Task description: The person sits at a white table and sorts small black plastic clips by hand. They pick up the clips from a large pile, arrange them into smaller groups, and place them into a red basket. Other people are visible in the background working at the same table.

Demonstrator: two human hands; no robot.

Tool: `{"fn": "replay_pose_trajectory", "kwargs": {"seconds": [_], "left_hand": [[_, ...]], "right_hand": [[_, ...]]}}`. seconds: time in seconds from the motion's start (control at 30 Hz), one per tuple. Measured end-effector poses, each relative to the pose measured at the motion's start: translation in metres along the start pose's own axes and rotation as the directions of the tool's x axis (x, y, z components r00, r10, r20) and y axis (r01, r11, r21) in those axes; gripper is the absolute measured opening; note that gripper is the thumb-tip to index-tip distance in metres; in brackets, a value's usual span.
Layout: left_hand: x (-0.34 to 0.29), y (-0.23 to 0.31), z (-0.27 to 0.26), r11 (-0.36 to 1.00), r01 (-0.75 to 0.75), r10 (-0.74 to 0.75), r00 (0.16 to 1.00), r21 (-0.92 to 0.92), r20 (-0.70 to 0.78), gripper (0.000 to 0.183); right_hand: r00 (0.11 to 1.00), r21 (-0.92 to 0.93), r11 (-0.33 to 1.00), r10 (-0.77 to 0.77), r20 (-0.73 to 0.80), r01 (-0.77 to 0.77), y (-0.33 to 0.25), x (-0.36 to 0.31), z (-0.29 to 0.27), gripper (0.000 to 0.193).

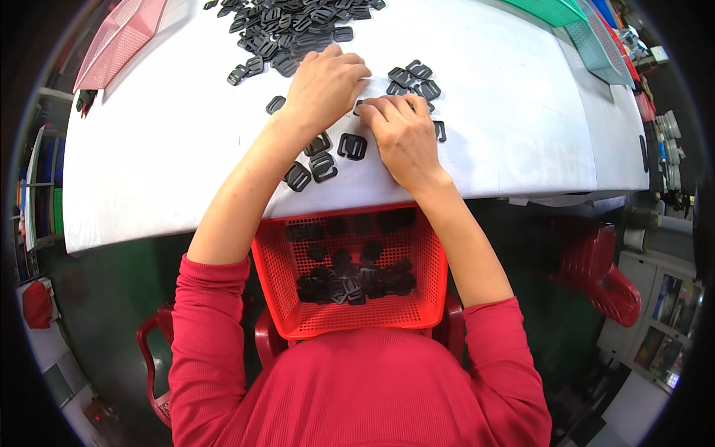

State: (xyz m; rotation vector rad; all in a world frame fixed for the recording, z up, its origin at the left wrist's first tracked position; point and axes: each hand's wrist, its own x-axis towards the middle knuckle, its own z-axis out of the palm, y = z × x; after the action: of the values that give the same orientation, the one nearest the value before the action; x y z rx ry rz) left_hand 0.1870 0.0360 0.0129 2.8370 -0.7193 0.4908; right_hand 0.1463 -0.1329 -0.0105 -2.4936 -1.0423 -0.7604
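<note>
My left hand (pixel 328 83) is over the near edge of a large pile of black plastic slide buckles (pixel 287 30). Its fingers are curled, and whatever they hold is hidden beneath. Close by on the right, my right hand (pixel 402 135) is closed, with the dark edge of a buckle (pixel 359 107) showing at its fingertips. Just beyond it lies a small cluster of buckles (pixel 414 79). Loose buckles (pixel 352 147) lie between my forearms, several more (pixel 322 166) beside my left forearm. One buckle (pixel 440 131) is partly covered by my right hand.
A red perforated basket (pixel 350 322) with black buckles inside rests against me below the edge of the white-covered table (pixel 171 156). A pink basket (pixel 119 45) stands at the far left, green baskets (pixel 596 48) at the far right. Red plastic chairs (pixel 596 268) are around.
</note>
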Motion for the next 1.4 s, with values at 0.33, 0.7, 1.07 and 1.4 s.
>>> {"fn": "replay_pose_trajectory", "kwargs": {"seconds": [0.33,0.7,1.07,1.4], "left_hand": [[0.034,-0.003,0.021,0.994,-0.103,0.104,0.994,0.022,-0.036,0.025],[0.003,0.057,0.012,0.966,-0.136,0.119,0.989,-0.220,-0.090,0.030],[0.005,0.053,-0.011,0.732,0.299,-0.277,0.951,-0.612,0.133,0.019],[-0.003,0.037,-0.029,0.847,0.419,-0.376,0.907,-0.327,0.190,0.023]], "right_hand": [[0.939,0.207,0.918,0.345,-0.003,-0.337,0.069,0.021,-0.028,0.016],[0.811,0.081,0.810,0.567,0.141,-0.580,0.124,0.026,-0.019,0.028],[0.891,0.329,0.828,0.413,0.190,-0.454,0.110,-0.005,-0.030,0.020],[0.986,0.150,0.980,0.115,0.121,-0.132,0.068,-0.008,-0.032,0.018]]}}
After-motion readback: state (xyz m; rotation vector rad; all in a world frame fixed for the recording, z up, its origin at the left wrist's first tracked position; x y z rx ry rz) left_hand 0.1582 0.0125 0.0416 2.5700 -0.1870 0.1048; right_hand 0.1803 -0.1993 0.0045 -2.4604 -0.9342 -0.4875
